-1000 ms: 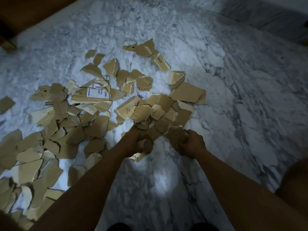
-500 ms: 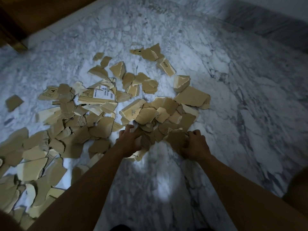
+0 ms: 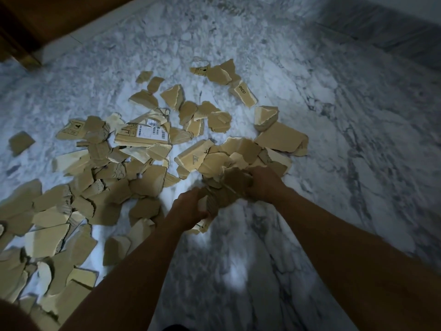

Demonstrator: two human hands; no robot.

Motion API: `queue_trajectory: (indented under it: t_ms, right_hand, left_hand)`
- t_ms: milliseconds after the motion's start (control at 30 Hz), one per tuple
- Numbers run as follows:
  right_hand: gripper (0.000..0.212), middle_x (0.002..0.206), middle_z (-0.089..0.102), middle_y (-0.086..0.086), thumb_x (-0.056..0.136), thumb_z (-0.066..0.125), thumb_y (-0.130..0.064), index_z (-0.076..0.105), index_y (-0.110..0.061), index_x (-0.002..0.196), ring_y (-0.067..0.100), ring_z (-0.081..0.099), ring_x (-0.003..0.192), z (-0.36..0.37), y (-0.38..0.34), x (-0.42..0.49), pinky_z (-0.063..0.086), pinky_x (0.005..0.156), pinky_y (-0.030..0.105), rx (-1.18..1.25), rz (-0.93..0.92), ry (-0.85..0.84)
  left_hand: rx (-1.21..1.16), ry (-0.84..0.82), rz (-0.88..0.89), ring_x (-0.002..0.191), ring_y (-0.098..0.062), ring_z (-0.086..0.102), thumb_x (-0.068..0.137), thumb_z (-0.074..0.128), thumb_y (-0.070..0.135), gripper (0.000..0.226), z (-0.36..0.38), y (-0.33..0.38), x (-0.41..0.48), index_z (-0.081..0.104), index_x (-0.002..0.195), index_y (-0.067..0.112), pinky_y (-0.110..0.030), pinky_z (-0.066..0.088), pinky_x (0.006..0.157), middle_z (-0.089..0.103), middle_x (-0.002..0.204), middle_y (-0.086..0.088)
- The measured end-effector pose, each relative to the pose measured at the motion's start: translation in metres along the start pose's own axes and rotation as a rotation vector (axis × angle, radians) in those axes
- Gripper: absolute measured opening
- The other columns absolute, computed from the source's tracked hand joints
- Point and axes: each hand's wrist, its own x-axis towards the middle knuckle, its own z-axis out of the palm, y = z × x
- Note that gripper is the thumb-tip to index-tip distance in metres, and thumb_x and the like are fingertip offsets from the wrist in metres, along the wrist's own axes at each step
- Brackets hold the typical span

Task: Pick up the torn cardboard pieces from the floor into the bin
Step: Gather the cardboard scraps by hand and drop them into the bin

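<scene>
Several torn brown cardboard pieces lie scattered over the marble floor [image 3: 310, 115]. A larger piece with a white barcode label [image 3: 143, 134] sits left of centre, and one marked "PICO" [image 3: 243, 94] lies farther back. My left hand [image 3: 191, 211] is closed around a few pieces at the near edge of the central heap. My right hand [image 3: 265, 185] grips a bunch of cardboard pieces [image 3: 229, 189] held between both hands. No bin is in view.
A dark wooden furniture edge [image 3: 31, 32] runs along the far left. A grey marble skirting [image 3: 381, 32] lies at the far right. A lone cardboard scrap [image 3: 21, 142] sits at the left edge. My knee shows at bottom left.
Both hands have pushed together into the central heap and closed on a bunch of pieces. The right hand has moved forward and left; the view has shifted slightly.
</scene>
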Motion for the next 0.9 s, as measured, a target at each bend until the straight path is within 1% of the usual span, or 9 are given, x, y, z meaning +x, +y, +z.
queue_trajectory:
  t_ms: [133,300,433,533,567,633,667,800,900]
  right_hand:
    - [0.029,0.124,0.051,0.011,0.088,0.067,-0.032,0.065,-0.014,0.11,0.032,0.049,0.113,0.032,-0.002,-0.002,0.046,0.088,0.04,-0.083,0.139,0.132]
    - [0.042,0.128,0.051,0.006,0.091,0.061,-0.04,0.055,-0.016,0.125,0.032,0.046,0.118,0.041,-0.008,-0.016,0.04,0.091,0.043,-0.198,0.043,0.218]
    - [0.051,0.107,0.065,0.004,0.082,0.06,-0.045,0.056,-0.012,0.121,0.023,0.061,0.095,0.038,-0.011,-0.036,0.048,0.083,0.039,0.162,-0.044,0.081]
    - [0.05,0.108,0.066,0.002,0.076,0.078,-0.025,0.058,-0.015,0.12,0.019,0.063,0.093,0.013,0.006,-0.054,0.052,0.079,0.035,0.318,-0.069,0.05]
    - [0.042,0.104,0.067,0.004,0.074,0.079,-0.019,0.063,-0.015,0.113,0.02,0.063,0.091,0.002,0.018,-0.058,0.053,0.078,0.035,0.299,-0.039,0.058]
    - [0.016,0.082,0.064,0.001,0.075,0.076,-0.016,0.062,-0.018,0.082,0.021,0.062,0.078,-0.023,0.048,-0.062,0.047,0.065,0.03,0.177,0.098,0.073]
    - [0.019,0.074,0.059,0.001,0.077,0.075,-0.019,0.056,-0.019,0.072,0.023,0.061,0.072,-0.033,0.066,-0.064,0.042,0.059,0.028,0.111,0.187,0.095]
    - [0.025,0.084,0.053,0.008,0.087,0.064,-0.031,0.046,-0.016,0.078,0.032,0.061,0.079,-0.034,0.119,-0.076,0.036,0.057,0.029,-0.197,0.377,0.213]
    - [0.016,0.085,0.047,0.004,0.089,0.058,-0.021,0.043,-0.018,0.085,0.031,0.059,0.083,-0.008,0.125,-0.085,0.035,0.057,0.03,-0.18,0.389,0.259]
  left_hand:
    - [0.027,0.022,0.037,0.102,-0.025,0.062,0.075,0.078,0.045,0.052,0.0,-0.002,0.002,0.063,0.12,0.024,-0.034,0.047,0.078,0.068,0.112,-0.003]
    - [0.036,0.026,0.004,0.104,-0.021,0.061,0.073,0.08,0.047,0.059,0.001,0.0,0.004,0.061,0.124,0.026,-0.03,0.044,0.077,0.067,0.115,0.001]
    - [0.087,0.02,0.003,0.105,-0.023,0.062,0.072,0.079,0.051,0.062,-0.001,0.005,0.001,0.061,0.126,0.028,-0.033,0.048,0.079,0.068,0.113,0.001]
    - [0.136,-0.112,-0.036,0.107,-0.025,0.063,0.07,0.082,0.046,0.059,-0.006,0.005,0.005,0.064,0.121,0.022,-0.032,0.048,0.081,0.069,0.112,-0.002]
    - [0.146,-0.154,-0.03,0.108,-0.024,0.063,0.068,0.083,0.047,0.062,-0.01,0.008,0.009,0.065,0.122,0.023,-0.031,0.048,0.08,0.069,0.112,-0.001]
    - [0.141,-0.2,0.015,0.105,-0.02,0.06,0.066,0.084,0.047,0.067,-0.023,0.021,0.019,0.064,0.126,0.026,-0.026,0.042,0.077,0.065,0.112,0.003]
    - [0.132,-0.205,0.036,0.101,-0.018,0.058,0.068,0.083,0.045,0.066,-0.029,0.032,0.028,0.063,0.127,0.026,-0.024,0.038,0.076,0.062,0.111,0.003]
    - [0.043,-0.144,0.106,0.09,-0.015,0.052,0.074,0.08,0.043,0.064,-0.034,0.094,0.066,0.06,0.129,0.019,-0.024,0.037,0.074,0.062,0.104,-0.003]
    - [0.084,-0.164,0.118,0.087,-0.021,0.057,0.08,0.075,0.039,0.05,-0.014,0.14,0.086,0.066,0.12,0.01,-0.026,0.036,0.07,0.061,0.094,-0.008]
